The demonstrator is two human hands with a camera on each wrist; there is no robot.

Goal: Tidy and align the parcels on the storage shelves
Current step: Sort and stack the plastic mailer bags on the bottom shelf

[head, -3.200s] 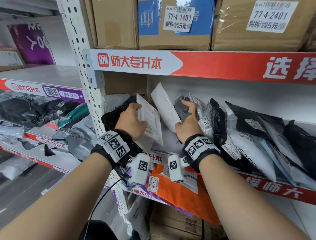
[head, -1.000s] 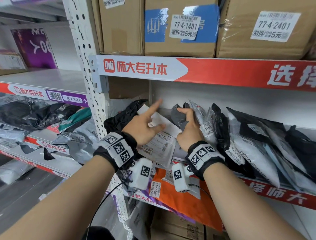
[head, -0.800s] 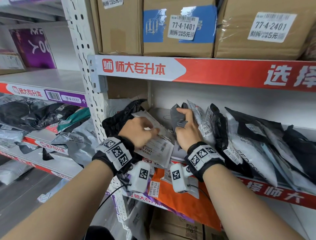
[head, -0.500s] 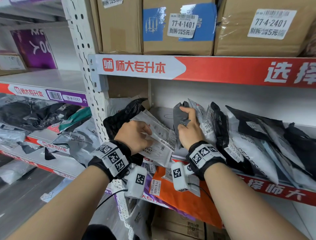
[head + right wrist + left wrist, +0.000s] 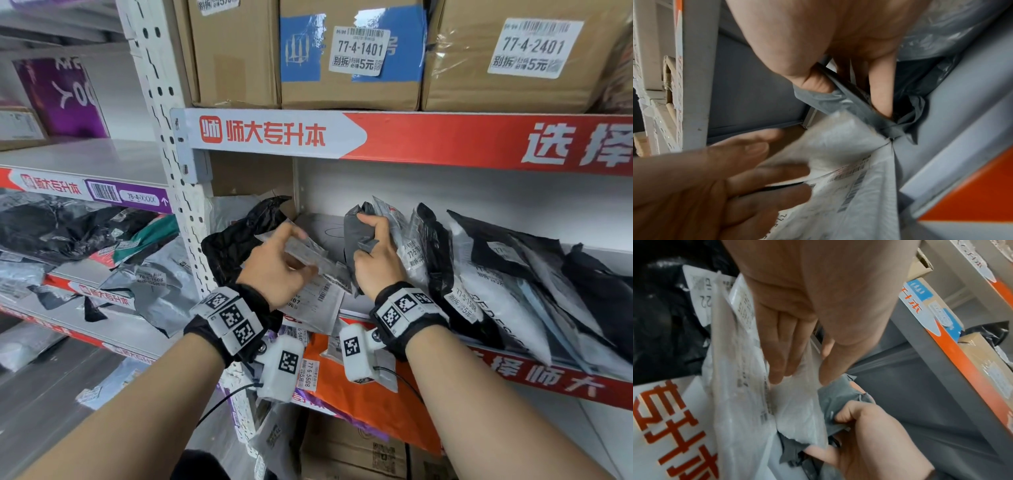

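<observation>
1. Head view. The left hand (image 5: 275, 265) holds a white parcel (image 5: 313, 298), a crinkled plastic mailer with a barcoded label, fingers curled over its upper edge; it lies tilted at the front left of the middle shelf (image 5: 555, 378). The right hand (image 5: 376, 258) grips the top of a grey parcel (image 5: 356, 234) standing upright just right of the white one, at the left end of a leaning row of black, white and grey mailers. A black bag (image 5: 236, 236) sits at the far left against the perforated upright (image 5: 171, 164). Three cardboard boxes (image 5: 349, 54) stand on the shelf above; two show number labels. An orange parcel (image 5: 359, 404) lies on the shelf below. A second rack at left carries more mailers.

2. Left wrist view. The left hand (image 5: 797, 321) has its fingers (image 5: 781, 353) nearly straight, laid on the white parcel (image 5: 748, 402), thumb on the opposite face. Below, the right hand (image 5: 869, 443) clutches the grey parcel (image 5: 838, 405). One red-lettered shelf edge (image 5: 663, 426) shows.

3. Right wrist view. The right hand (image 5: 838, 48) pinches the grey parcel (image 5: 849, 104) between thumb and fingers. The left hand (image 5: 725, 186), motion-blurred, touches the white parcel (image 5: 849, 186).
</observation>
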